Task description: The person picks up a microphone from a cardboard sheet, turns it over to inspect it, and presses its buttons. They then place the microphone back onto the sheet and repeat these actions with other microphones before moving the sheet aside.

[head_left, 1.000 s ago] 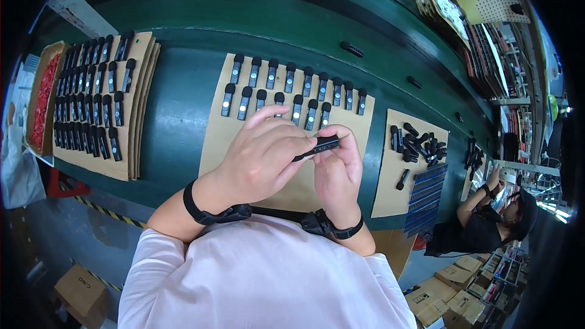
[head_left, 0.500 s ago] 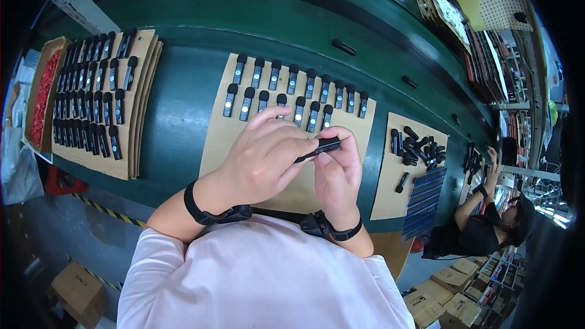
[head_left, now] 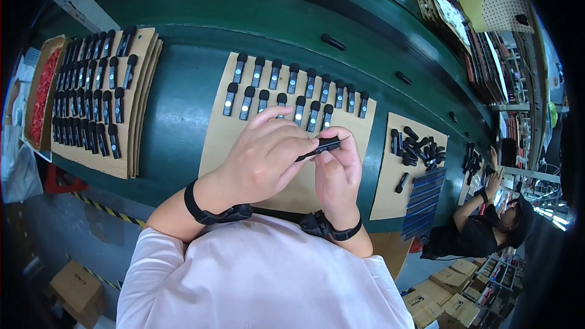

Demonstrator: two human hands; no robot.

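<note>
Between my two hands is a small black clip-on microphone, lying nearly level. My left hand pinches its left end, and the fingers cover much of that end. My right hand grips the other end with thumb and fingers. Below them lies a cardboard sheet with two rows of black microphones, each with a round foam top and most with a pale round spot. My hands hover over the near part of this sheet, just short of the nearer row.
Stacked cardboard sheets with rows of microphones stand left, beside a box of red pieces. On the right, another sheet bears a loose heap of microphones and a blue rack. Beyond works another person.
The loose microphones on the green belt at the back have shifted left. The co-worker's arm has moved slightly. My hands keep nearly the same grip, with my right thumb shifted a little.
</note>
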